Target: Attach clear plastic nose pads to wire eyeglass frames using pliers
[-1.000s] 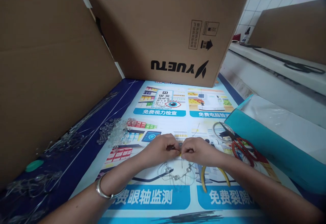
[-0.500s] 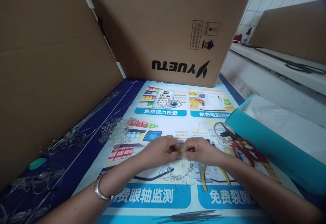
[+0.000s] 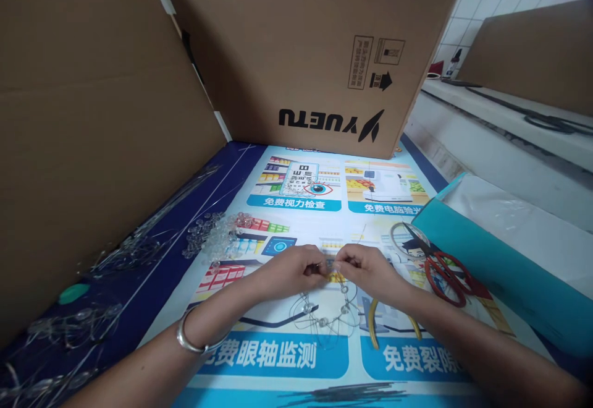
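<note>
My left hand [image 3: 294, 271] and my right hand [image 3: 368, 270] meet over the printed sheet, fingertips almost touching. Both are closed in a pinch on a thin wire strung with clear beads [image 3: 323, 322], which hangs in a loop below them onto the sheet. The exact grip points are partly hidden by the fingers. Yellow-handled pliers [image 3: 373, 326] lie beneath my right forearm, their head covered by the hand and arm. Left of my hands is a heap of loose clear beads [image 3: 210, 235].
Red-handled scissors [image 3: 448, 278] lie beside a teal box [image 3: 482, 256] on the right, over a clear round ring or dish. Dark cut wires [image 3: 345, 392] rest at the near edge. Tangled beaded wires [image 3: 76, 324] lie on the left. Tall cardboard [image 3: 296, 55] stands behind.
My right hand has shifted slightly up, and more of the bead loop's right side shows under it. My left hand stays in about the same place, still pinching.
</note>
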Motion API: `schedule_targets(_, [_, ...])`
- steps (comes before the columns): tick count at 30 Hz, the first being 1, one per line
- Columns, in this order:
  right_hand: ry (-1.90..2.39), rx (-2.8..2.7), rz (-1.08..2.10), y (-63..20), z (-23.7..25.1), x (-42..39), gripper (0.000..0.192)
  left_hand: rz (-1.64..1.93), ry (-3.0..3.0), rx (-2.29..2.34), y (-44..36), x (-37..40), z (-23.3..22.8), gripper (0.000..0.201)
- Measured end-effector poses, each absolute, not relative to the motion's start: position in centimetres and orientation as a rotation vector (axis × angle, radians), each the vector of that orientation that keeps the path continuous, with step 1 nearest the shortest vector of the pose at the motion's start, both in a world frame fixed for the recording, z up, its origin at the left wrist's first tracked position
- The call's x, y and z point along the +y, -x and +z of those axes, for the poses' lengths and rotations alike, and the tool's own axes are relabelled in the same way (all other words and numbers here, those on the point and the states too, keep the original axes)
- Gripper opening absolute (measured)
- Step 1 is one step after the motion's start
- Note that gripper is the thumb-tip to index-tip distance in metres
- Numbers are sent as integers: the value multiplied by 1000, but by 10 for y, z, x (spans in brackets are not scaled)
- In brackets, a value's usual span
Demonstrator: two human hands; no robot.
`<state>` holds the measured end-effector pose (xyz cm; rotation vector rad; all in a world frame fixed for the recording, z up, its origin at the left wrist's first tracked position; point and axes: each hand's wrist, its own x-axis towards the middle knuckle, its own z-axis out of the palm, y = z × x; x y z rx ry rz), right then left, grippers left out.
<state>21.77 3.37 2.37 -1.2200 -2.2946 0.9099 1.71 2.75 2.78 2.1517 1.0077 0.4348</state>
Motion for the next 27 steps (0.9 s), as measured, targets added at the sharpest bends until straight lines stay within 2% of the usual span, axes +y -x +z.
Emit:
schedule_targets(5, [1170, -2380, 624, -214, 29, 26, 12, 425, -2166, 1009, -14, 30, 24, 10])
schedule_targets(15, [970, -2650, 137, -211, 27, 26, 29, 427, -2212, 993, -12, 32, 20, 11])
schedule_targets(22, [832, -2741, 53, -213, 22, 28, 22, 427, -2206, 979, -12, 32, 21, 6])
schedule_targets(27, [795, -2690, 183, -214, 21, 32, 19, 394, -2197, 1002, -13, 32, 22, 8])
